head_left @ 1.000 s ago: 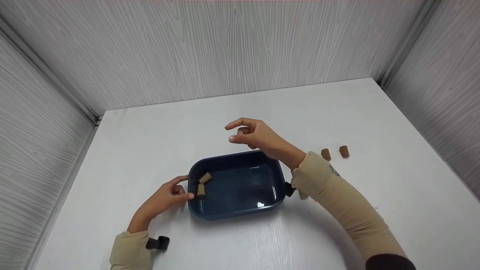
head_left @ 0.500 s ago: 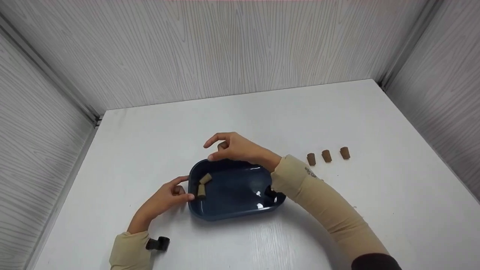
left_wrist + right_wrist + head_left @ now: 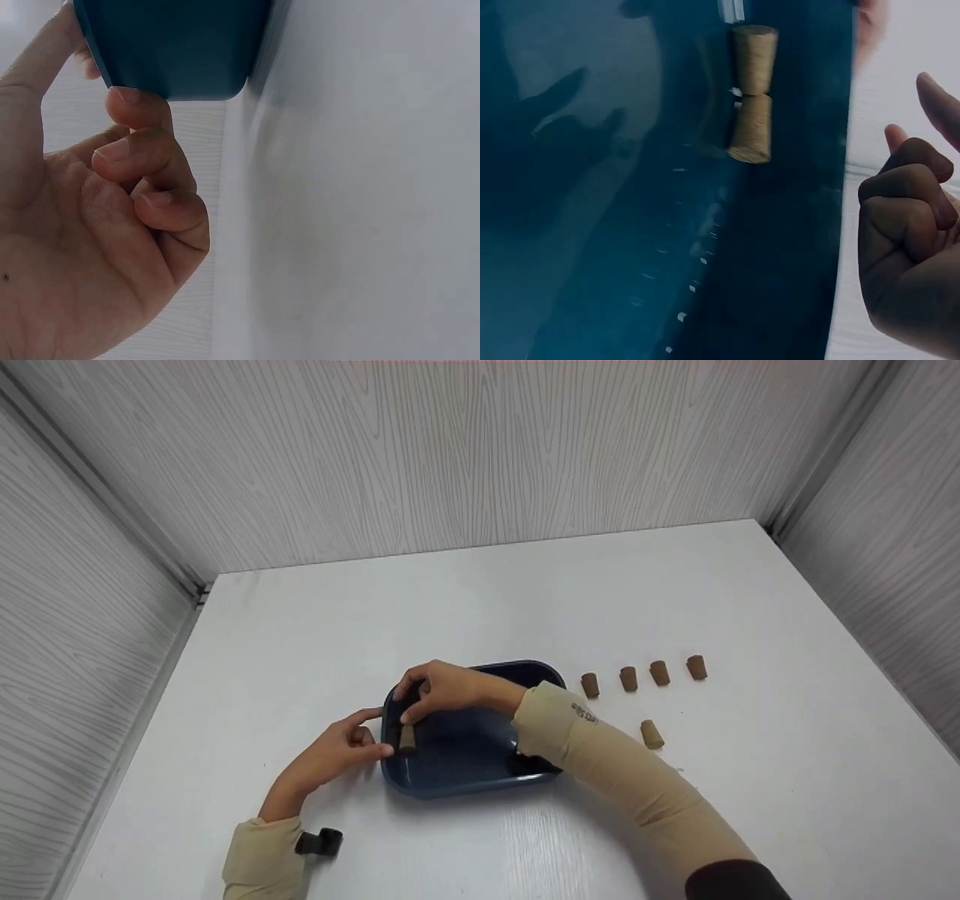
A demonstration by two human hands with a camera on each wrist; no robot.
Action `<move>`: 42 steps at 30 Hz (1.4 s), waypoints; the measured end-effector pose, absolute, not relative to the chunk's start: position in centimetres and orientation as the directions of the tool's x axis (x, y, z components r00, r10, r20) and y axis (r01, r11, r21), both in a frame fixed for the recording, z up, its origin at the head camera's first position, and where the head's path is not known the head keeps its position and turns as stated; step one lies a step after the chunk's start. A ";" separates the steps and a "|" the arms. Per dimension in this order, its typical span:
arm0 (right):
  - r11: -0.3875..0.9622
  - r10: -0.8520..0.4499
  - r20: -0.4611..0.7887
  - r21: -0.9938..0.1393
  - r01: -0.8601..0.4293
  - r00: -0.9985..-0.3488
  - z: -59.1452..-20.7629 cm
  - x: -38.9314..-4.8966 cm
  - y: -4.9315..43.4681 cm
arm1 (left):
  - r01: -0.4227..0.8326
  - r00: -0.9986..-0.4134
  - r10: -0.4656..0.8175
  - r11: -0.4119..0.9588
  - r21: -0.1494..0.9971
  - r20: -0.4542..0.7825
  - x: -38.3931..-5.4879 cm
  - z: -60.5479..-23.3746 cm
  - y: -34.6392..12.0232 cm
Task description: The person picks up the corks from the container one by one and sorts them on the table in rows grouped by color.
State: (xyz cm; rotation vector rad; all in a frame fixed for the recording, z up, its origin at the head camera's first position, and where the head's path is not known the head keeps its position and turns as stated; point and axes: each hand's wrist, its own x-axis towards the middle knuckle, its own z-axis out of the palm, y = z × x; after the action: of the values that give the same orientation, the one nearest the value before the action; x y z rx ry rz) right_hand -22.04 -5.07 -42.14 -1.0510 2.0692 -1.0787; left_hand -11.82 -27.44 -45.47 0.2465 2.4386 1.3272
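Observation:
My left hand [image 3: 335, 754] holds the left end of a dark blue rectangular dish [image 3: 465, 757], thumb and index finger at its rim. Seen from the left wrist, its other fingers curl below the dish wall [image 3: 176, 49]. My right hand [image 3: 450, 686] reaches over the dish's left end, thumb and index finger apart and nothing between them. Right below the thumb tip lies a cork stopper [image 3: 407, 740]; the hand hides the other one in the head view. The right wrist view shows both, one cork [image 3: 755, 60] end to end with a second cork [image 3: 751, 131] on the dish floor.
To the right of the dish, several corks [image 3: 628, 679] stand in a row on the white table [image 3: 480, 607]. A lone cork [image 3: 652, 734] lies nearer, beside the right sleeve [image 3: 622, 757]. Pale wood-grain panels [image 3: 465, 457] enclose the back and sides.
My right hand has moved left and down, from above the dish's far rim to the corks at its left end. More corks show behind the right forearm. The left hand stays at the dish.

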 end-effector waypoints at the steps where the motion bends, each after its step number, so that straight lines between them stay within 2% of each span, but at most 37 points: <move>1: 0.368 -0.847 -0.136 -0.848 -0.382 -0.514 -42.4 -22.0 -5.2 | -0.017 -0.922 0.316 0.545 0.838 -0.224 -11.8 -45.4 -27.4; 6: 0.417 -0.859 -0.197 -0.805 -0.423 -0.472 -43.8 -21.6 -5.7 | -0.020 -0.922 0.313 0.552 0.834 -0.229 -11.8 -45.3 -27.3; 11: 0.480 -0.858 -0.257 -0.712 -0.512 -0.446 -44.7 -21.4 -6.1 | -0.011 -0.923 0.315 0.557 0.831 -0.223 -11.7 -45.2 -27.4; 20: 0.594 -0.803 -0.303 -0.481 -0.644 -0.513 -44.6 -20.8 -6.6 | -0.009 -0.918 0.330 0.538 0.843 -0.220 -11.7 -45.3 -27.5; 24: 0.618 -0.786 -0.301 -0.418 -0.666 -0.540 -44.5 -20.5 -6.9 | -0.011 -0.918 0.329 0.534 0.845 -0.220 -11.7 -45.3 -27.5; 35: 0.606 -0.795 -0.299 -0.412 -0.680 -0.527 -43.5 -20.2 -6.7 | -0.018 -0.919 0.320 0.553 0.833 -0.232 -11.7 -45.2 -27.3; 42: 0.569 -0.817 -0.199 -0.438 -0.696 -0.541 -40.6 -20.8 -5.0 | -0.021 -0.928 0.300 0.555 0.832 -0.223 -11.8 -45.4 -27.4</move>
State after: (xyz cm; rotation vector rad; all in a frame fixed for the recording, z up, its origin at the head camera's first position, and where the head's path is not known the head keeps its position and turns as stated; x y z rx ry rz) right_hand -20.83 -5.00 -40.59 -1.2276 2.4232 -0.4354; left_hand -11.76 -27.42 -45.39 0.2288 2.4534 1.3192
